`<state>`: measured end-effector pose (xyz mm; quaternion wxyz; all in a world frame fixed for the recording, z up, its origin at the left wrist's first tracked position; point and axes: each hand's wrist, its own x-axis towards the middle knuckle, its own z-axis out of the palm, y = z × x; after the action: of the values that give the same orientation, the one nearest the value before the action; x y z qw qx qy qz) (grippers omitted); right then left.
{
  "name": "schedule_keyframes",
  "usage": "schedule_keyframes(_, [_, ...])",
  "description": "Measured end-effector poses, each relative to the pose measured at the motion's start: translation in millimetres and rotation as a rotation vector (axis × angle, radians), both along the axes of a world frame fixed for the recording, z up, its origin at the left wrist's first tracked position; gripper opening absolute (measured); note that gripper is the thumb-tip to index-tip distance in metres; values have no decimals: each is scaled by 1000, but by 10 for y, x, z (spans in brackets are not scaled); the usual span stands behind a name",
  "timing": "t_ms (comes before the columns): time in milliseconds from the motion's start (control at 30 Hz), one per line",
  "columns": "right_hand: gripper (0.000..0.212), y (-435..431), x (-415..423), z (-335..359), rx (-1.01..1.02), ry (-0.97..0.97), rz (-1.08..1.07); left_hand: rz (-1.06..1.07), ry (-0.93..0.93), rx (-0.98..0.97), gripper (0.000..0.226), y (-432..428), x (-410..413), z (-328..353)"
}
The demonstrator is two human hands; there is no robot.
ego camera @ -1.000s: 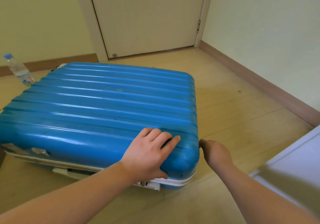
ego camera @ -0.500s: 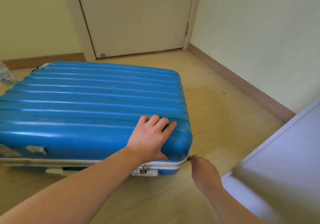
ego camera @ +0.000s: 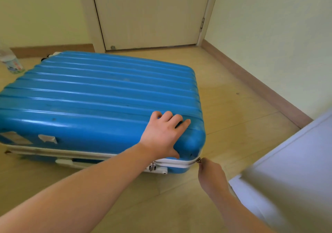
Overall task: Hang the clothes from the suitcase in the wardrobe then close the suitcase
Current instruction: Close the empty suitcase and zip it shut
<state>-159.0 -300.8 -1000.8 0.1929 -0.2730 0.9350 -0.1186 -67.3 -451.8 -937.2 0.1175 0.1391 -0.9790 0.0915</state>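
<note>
I see my left hand (ego camera: pixel 164 133) pressing flat, fingers spread, on the blue suitcase (ego camera: pixel 100 96), which lies lid-down on the floor (ego camera: pixel 233 106). Just right of it, at the suitcase's corner, my right hand (ego camera: pixel 212 177) pinches the zipper pull (ego camera: pixel 199 160).

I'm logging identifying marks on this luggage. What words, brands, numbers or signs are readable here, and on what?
Nothing here reads as text.
Water bottle label: coloured print, too blurred to read.
Torn sticker on the blue suitcase: no legible writing.
Lock on the suitcase's front edge: too small to read.
</note>
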Motion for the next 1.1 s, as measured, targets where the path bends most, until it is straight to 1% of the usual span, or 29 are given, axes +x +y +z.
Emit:
schedule_keyframes(100, [36,-4,13,10,-27,-21,12,10,-13,6,111,-21,-13,56])
schedule_keyframes(167, [38,-16,20,0,-48,-31,-4,2,-7,17,112,-41,-19,90])
schedule_keyframes(233, [37,8,33,-51,-51,-62,-1,-16,0,10,112,-37,12,55])
schedule_keyframes(333, [26,67,-11,-77,-83,-88,4,-55,42,-17,114,2,127,-87])
schedule_keyframes(400, [25,43,-56,-71,-71,-21,28,-63,45,-91,118,-104,241,-143])
schedule_keyframes(500, [27,18,-74,-43,35,105,56,-9,-9,-169,124,-238,363,-130])
schedule_keyframes(567, [19,0,-61,-22,78,112,68,34,-33,-156,124,-243,362,-113])
schedule_keyframes(633, [14,-25,-58,5,73,101,84,55,-34,-105,121,-242,301,-79])
schedule_keyframes(700, [18,-52,-56,31,22,73,85,77,-8,-70,118,-256,221,-54])
schedule_keyframes(767, [27,-73,42,60,-20,31,82,105,-18,-50,115,-236,158,-3])
schedule_keyframes(833, [23,-144,202,66,-48,1,114,118,-48,-36,110,-207,84,19])
schedule_keyframes(867, [24,-201,285,59,-46,-16,147,131,-49,-27,109,-175,63,6])
schedule_keyframes(933, [28,-308,389,34,-33,-53,173,130,-4,-51,113,-118,41,-28])
schedule_keyframes(1000, [27,-370,400,-8,-32,-83,148,105,64,-65,116,-116,35,-122])
schedule_keyframes(1100, [27,-334,371,-100,-79,-57,86,5,142,-104,117,-203,60,-200])
